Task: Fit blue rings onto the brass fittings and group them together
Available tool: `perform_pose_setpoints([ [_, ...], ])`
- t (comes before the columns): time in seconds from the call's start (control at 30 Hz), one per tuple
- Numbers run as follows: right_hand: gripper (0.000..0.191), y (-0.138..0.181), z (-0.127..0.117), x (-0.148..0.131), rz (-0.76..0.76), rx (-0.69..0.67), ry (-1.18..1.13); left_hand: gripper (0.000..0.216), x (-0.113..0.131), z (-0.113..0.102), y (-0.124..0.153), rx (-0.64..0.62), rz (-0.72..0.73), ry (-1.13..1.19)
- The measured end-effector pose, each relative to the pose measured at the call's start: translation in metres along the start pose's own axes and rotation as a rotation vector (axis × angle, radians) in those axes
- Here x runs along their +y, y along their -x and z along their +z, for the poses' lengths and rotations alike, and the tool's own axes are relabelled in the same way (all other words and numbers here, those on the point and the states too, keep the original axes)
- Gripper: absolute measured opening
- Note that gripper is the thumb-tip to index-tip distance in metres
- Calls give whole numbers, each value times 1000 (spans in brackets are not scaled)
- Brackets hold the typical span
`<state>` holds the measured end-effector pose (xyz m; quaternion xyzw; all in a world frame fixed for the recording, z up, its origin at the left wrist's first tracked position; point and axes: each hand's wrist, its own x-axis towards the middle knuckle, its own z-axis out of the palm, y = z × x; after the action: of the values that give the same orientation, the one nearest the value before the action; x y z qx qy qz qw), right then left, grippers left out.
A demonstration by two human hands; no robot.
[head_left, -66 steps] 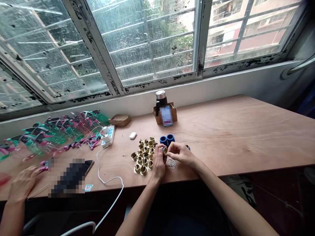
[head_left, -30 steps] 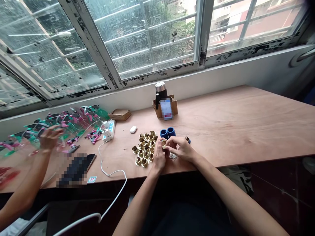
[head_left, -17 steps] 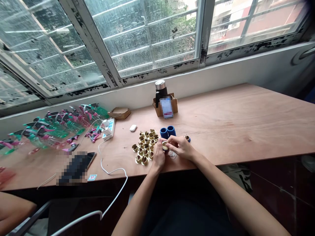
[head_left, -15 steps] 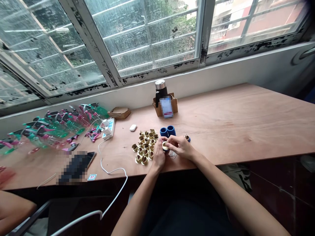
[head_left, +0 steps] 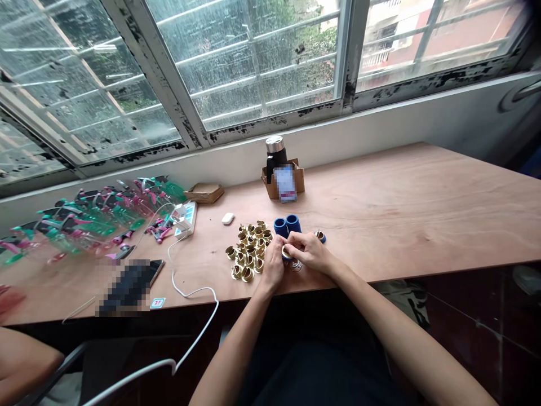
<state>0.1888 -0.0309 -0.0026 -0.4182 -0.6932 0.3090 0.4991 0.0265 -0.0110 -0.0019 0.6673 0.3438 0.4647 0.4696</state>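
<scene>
My left hand (head_left: 274, 264) and my right hand (head_left: 311, 251) are closed together near the table's front edge, on a round brass fitting with a blue ring (head_left: 286, 254). The fingers cover much of it. Thin metal rings (head_left: 296, 265) lie below my right hand, partly hidden. Just beyond the hands stand two stacks of blue rings (head_left: 292, 223), hollow in the middle. Left of my left hand is a group of several loose brass fittings (head_left: 250, 248). Another brass piece with a blue ring (head_left: 320, 237) lies beyond my right wrist.
A black flask (head_left: 275, 155) stands in a cardboard box (head_left: 300, 179) at the back. To the left are a white case (head_left: 227, 219), a power strip (head_left: 191, 221), a white cable (head_left: 198, 290), a phone (head_left: 131, 287) and several spray bottles (head_left: 97, 217). Another person's arm (head_left: 25, 361) shows lower left.
The held fitting has tilted and is now more covered by my fingers. Both hands stay in nearly the same place. The view has shifted slightly.
</scene>
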Motion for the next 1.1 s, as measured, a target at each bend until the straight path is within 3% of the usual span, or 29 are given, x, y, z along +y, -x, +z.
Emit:
perform_pose_setpoints([
  [0.73,25,-2,1,-2,13,104,83,42,4,1,2,-63,-7,-9],
  [0.9,28,-3,-3,-2,19,156,97,38,3,2,4,-107,-107,84],
  [1.1,27,-3,-3,-4,-28,104,10,41,1,6,2,-39,-104,198],
])
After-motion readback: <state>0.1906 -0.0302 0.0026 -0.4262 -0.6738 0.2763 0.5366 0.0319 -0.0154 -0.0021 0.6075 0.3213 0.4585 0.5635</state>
